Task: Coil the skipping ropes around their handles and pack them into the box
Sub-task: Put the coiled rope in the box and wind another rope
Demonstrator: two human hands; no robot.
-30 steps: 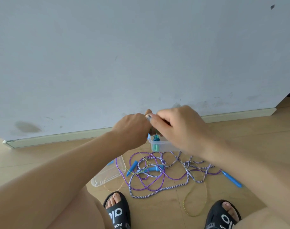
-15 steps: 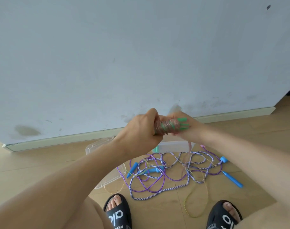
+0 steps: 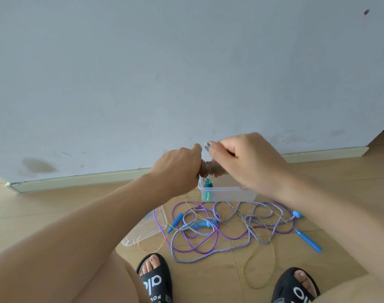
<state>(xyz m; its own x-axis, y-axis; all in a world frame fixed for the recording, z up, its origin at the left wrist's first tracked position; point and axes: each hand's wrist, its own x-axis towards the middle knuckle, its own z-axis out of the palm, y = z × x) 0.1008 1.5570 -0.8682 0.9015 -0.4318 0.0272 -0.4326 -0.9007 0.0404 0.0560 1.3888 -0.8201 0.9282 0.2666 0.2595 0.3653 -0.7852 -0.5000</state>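
I hold a pink skipping rope bundle [image 3: 210, 169], coiled round green handles, in the air above the floor. My left hand [image 3: 178, 169] grips its left end. My right hand [image 3: 245, 162] is curled over its right end, fingers pinching near the top, hiding most of the handles. Below stands a clear plastic box [image 3: 228, 193] with a teal coiled rope [image 3: 207, 189] inside. On the floor lie tangled ropes: a purple rope [image 3: 199, 239], a purple-white braided rope [image 3: 208, 254] and a thin yellow rope [image 3: 250, 274], with blue handles [image 3: 308, 240] among them.
The clear box lid [image 3: 147, 230] lies on the wooden floor left of the tangle. My feet in black slides [image 3: 156, 278] are at the bottom. A pale wall with a skirting board [image 3: 77, 178] rises just behind the box.
My right hand has rolled over the top of the bundle, covering the green handle ends that showed half a second ago. The box is again visible below the hands.
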